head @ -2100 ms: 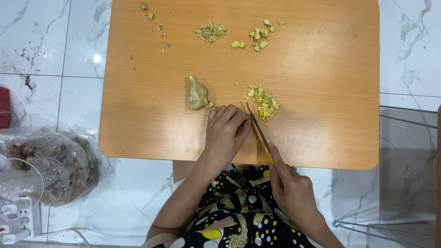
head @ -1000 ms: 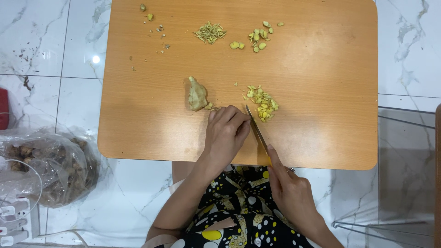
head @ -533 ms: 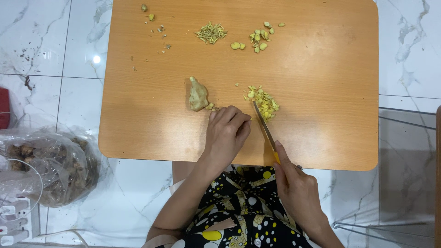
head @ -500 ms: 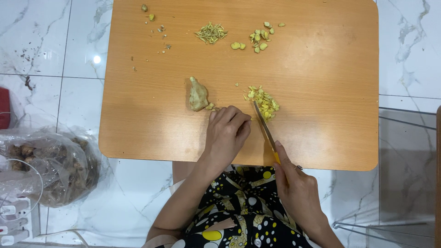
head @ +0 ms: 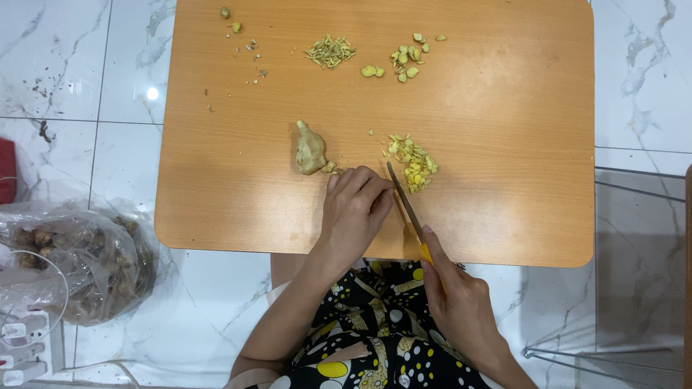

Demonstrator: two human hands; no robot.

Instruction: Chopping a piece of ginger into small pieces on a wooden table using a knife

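Observation:
My right hand (head: 461,302) grips a small knife (head: 405,205) by its yellow handle, the blade angled up to a pile of chopped yellow ginger (head: 412,158) on the wooden table (head: 504,144). My left hand (head: 355,207) rests curled on the table, its fingertips beside the blade and over something small that I cannot make out. A whole ginger knob (head: 310,150) lies just beyond my left fingers.
At the table's far side lie a heap of fine ginger shreds (head: 329,52), sliced ginger pieces (head: 405,61) and scattered peel bits (head: 238,29). A clear plastic bag of ginger roots (head: 79,259) sits on the marble floor at left. A metal rack (head: 634,274) stands at right.
The knife has shifted slightly back and forth beside the chopped pile. My left hand has stayed in place by the blade.

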